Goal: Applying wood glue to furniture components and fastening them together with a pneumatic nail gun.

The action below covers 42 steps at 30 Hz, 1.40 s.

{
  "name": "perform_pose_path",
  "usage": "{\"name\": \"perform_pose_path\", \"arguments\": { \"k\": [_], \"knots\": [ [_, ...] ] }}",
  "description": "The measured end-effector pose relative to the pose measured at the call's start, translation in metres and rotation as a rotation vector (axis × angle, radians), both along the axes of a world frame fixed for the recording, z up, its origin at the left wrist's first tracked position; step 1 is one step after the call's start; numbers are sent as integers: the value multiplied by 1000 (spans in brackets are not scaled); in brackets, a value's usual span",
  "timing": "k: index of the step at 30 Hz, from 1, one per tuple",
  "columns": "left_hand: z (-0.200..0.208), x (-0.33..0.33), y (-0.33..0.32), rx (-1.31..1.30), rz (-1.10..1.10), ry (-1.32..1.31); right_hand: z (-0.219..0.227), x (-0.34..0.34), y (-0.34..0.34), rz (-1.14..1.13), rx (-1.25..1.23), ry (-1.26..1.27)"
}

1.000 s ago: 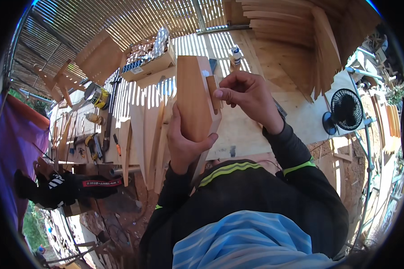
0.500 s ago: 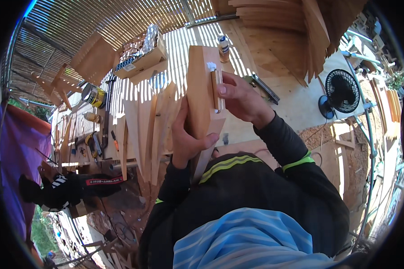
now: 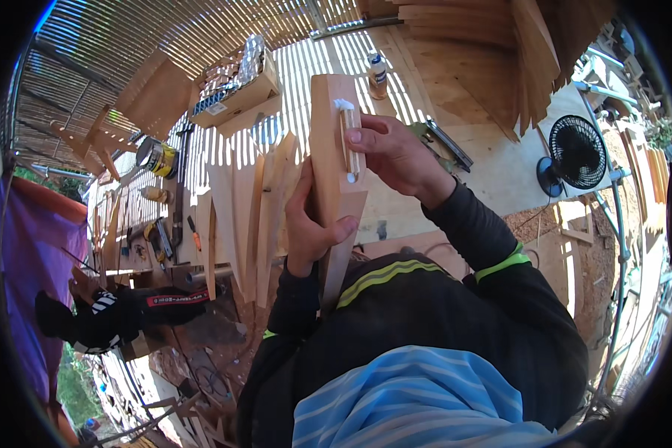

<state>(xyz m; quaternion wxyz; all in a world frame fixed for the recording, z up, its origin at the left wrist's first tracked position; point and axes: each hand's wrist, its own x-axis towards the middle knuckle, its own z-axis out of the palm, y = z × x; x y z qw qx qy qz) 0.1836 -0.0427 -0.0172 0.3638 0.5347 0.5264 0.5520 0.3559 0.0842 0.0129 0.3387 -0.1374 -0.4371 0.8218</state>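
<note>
An angled wooden piece (image 3: pixel 324 149) stands upright before my chest, its lower end near my jacket. Wrapped round its left side is my left hand (image 3: pixel 310 233), with the thumb across the front face. My right hand (image 3: pixel 397 153) pinches a small wooden strip (image 3: pixel 347 138) between thumb and fingers, against the narrow edge of the piece. White paste, like glue, (image 3: pixel 343 104) sits at the strip's upper end, and a white spot shows below it. Whether the strip sits in a slot cannot be made out.
Behind the piece are a bottle (image 3: pixel 378 78) and a cardboard box (image 3: pixel 239 101) on the workbench. A long dark metal tool (image 3: pixel 449 145) lies right of my hand, with a black fan (image 3: pixel 577 153) beyond. Long wood pieces (image 3: pixel 255 216), a tin (image 3: pixel 157 158) and tools lie left. Stacked wooden panels (image 3: pixel 474 63) fill the far right.
The wooden piece has turned slightly, showing more of its edge with the strip. Both hands keep their hold, and my right hand has shifted a little left with the strip.
</note>
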Motion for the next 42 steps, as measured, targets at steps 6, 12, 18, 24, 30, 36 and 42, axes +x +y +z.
{"name": "perform_pose_path", "arguments": {
  "k": [6, 12, 18, 24, 30, 36, 42],
  "knots": [
    [2, -42, 45, 20, -119, -154, -22, -33, 41, 60, 89, 128],
    [34, -88, 152, 57, -572, -632, -58, -92, 61, 187, 338, -92],
    [68, -148, 249, 258, -472, -181, -38, -110, 116, -248, 277, -60],
    [-90, -251, 150, -106, 155, 416, -66, -14, 105, -354, 416, -329],
    [-231, -260, 58, -397, 183, 609, -127, 42, 26, -411, 139, -482],
    [-305, -299, 92, -480, -158, 201, -155, 51, -14, -348, -188, -370],
    [-277, -282, 99, -416, -125, 0, -148, 46, -11, -340, -110, -374]
  ]
}}
